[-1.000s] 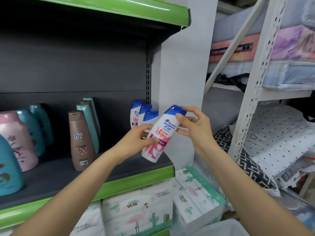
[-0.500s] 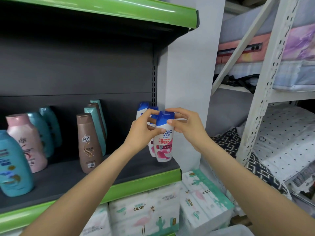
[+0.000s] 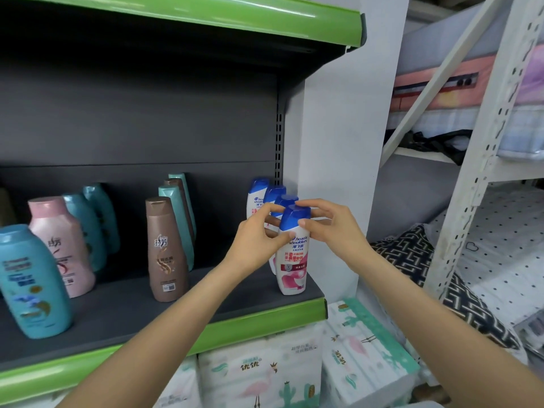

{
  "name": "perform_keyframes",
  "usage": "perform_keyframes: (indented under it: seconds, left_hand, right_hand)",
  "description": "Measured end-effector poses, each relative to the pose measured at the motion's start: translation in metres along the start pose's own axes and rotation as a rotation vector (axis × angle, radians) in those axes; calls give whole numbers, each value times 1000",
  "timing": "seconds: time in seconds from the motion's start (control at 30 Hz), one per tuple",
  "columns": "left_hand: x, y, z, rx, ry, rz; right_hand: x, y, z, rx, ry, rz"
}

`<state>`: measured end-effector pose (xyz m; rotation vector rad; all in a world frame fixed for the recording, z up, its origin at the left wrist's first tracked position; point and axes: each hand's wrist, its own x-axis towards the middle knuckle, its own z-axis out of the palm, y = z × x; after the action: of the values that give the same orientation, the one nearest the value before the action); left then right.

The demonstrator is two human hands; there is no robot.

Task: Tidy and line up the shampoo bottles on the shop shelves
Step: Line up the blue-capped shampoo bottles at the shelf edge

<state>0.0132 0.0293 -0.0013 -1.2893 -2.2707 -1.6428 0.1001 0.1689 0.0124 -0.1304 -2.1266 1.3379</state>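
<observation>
At the right end of the dark shelf: the white plastic shampoo bottle with a blue cap and pink label stands upright at the front of its row, base on the shelf, near the green front edge.
Our left hand: we press our thumb and curled fingers against the bottle's shoulder and upper label from the left.
Our right hand: we pinch the blue cap between thumb and fingers, the other fingers spread loosely behind.
Handling: we judge it rigid, smooth and a little slippery; the weight depends on the fill, which we cannot see. The tall, narrow body looks easy to tip.
Where to hold: we would take it at the shoulder or waist to turn it, steadying the cap lightly.
Row behind: three more blue-capped white bottles stand one behind another; our hands cover their lower halves, so their spacing is unclear.
Hidden: the left fingertips behind the bottle.
Cut off: the teal bottle at the left border, and the tissue packs below.
</observation>
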Motion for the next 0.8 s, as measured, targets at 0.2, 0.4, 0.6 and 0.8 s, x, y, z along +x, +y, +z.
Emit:
perform_keyframes:
  seconds: [0.2,0.4,0.6,0.8]
  left_hand:
    - [22,-3,-20,5,96,11]
    - [50,1,-19,371,-99,148]
    - [43,-11,-22,287,-78,124]
    - [32,-20,-35,213,49,85]
  right_hand:
    - [5,2,-1,3,2,-19]
    - [5,0,-2,-139,33,-72]
    - [6,-1,-2,-174,37,-80]
    - [3,-3,1,-166,34,-58]
